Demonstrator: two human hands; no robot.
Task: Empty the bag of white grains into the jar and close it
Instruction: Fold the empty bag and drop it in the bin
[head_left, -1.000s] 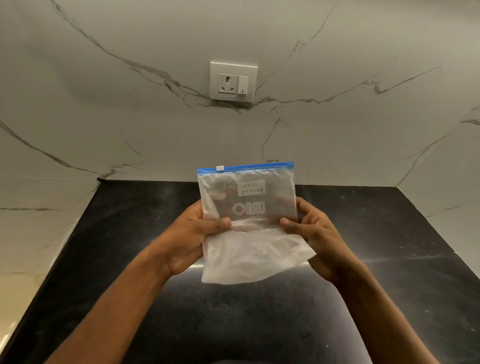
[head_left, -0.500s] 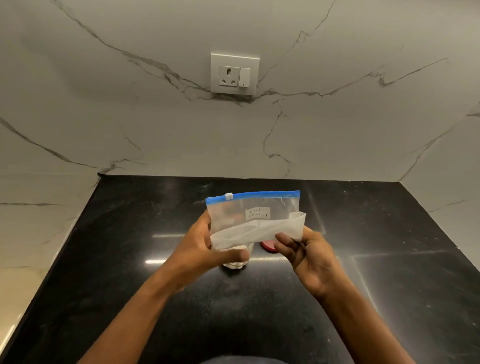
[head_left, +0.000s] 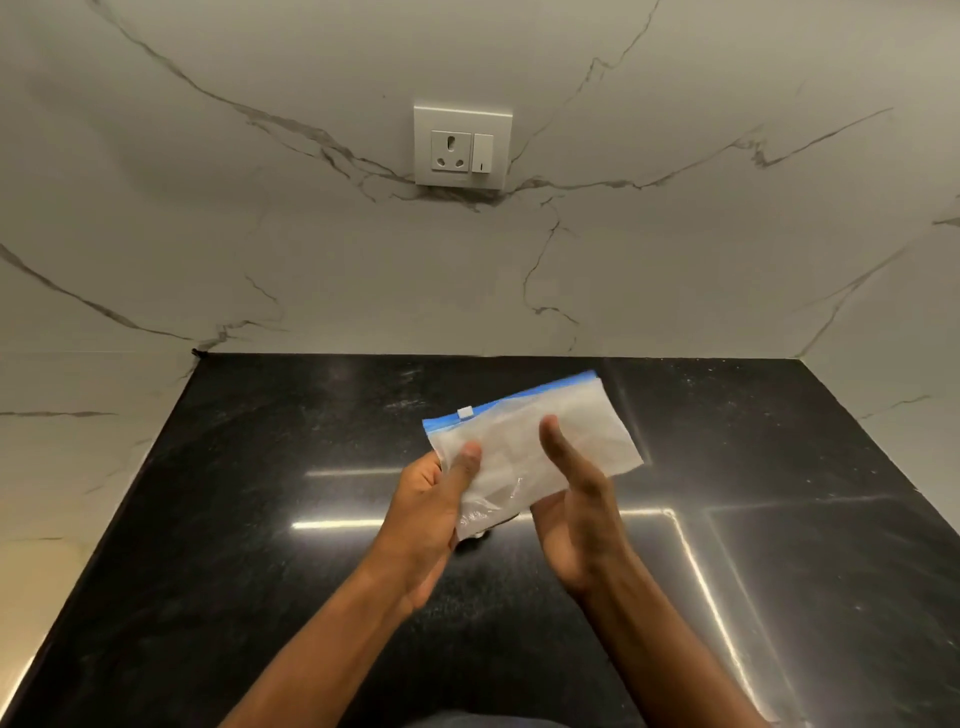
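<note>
Bag (head_left: 540, 441) first: I see a clear, frosted-looking zip pouch with a blue seal strip along its far edge and a small white slider tab (head_left: 465, 412) on that strip, toward the side of my left hand. It looks flat and limp, with crinkled film and a few pale specks near its lowest corner; whether any grains remain inside I cannot tell. My left hand (head_left: 431, 514) has it pinched, thumb pressed on the near face close to the lower left corner and fingers curled behind the film. My right hand (head_left: 576, 519) sits just beside it on the other side, palm turned inward, fingers loosely spread and extended up across the pouch's near face; I cannot tell whether they touch it or actually grip anything. The pouch is held up between and just beyond both hands, above the black countertop (head_left: 260, 519). Its long axis runs tilted, from low by my left hand to high beyond my right, with the sealed blue edge facing away from me and upward.
</note>
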